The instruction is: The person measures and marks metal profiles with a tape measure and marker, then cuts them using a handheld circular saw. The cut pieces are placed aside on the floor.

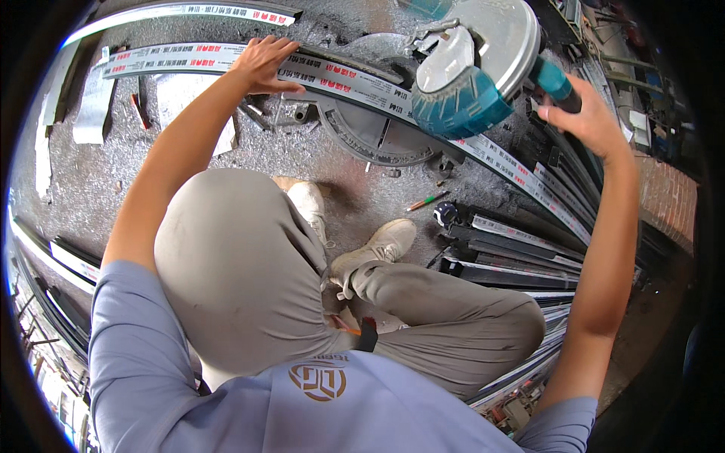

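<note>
A long profile bar (174,59) wrapped in white printed film lies across the bed of a mitre saw (498,38). My left hand (264,64) grips the bar left of the blade, fingers over its far side and thumb along the near side. My right hand (593,117) is wrapped around the saw's teal and black handle (557,81). The teal blade guard (461,104) sits low over the bar and hides the blade there. Below the bar shows the saw's curved grey base (370,140). The bar runs on to the lower right.
Another film-wrapped bar (189,10) lies at the far left. Several dark profiles (513,253) are stacked at right, near a tape measure (445,214) and a green marker (427,201). Red-handled pliers (140,111) lie on the grey, debris-strewn floor (113,170). My shoes (381,245) are close to the saw.
</note>
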Demonstrator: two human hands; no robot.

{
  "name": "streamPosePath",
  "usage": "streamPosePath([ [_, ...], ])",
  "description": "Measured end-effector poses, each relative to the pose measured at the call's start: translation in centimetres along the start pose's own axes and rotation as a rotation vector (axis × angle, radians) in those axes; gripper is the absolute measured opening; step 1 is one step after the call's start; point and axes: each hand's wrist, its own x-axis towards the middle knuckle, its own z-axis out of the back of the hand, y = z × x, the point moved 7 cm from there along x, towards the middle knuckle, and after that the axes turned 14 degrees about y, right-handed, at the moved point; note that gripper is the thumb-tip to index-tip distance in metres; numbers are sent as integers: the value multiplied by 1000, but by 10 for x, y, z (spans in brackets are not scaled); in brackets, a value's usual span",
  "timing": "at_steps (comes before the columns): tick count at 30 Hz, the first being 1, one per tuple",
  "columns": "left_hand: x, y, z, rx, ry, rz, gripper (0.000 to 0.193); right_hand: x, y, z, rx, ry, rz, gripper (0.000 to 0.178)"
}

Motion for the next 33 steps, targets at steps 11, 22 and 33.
streamPosePath([
  [11,-9,-18,3,-93,-456,-47,102,-13,21,-97,-94,-89,100,31],
  [22,-17,-21,11,-116,-465,-57,107,-14,15,-162,-268,-232,71,51],
  [33,-12,-21,12,-118,-309,-31,109,-14,11,-171,-329,-277,89,54],
])
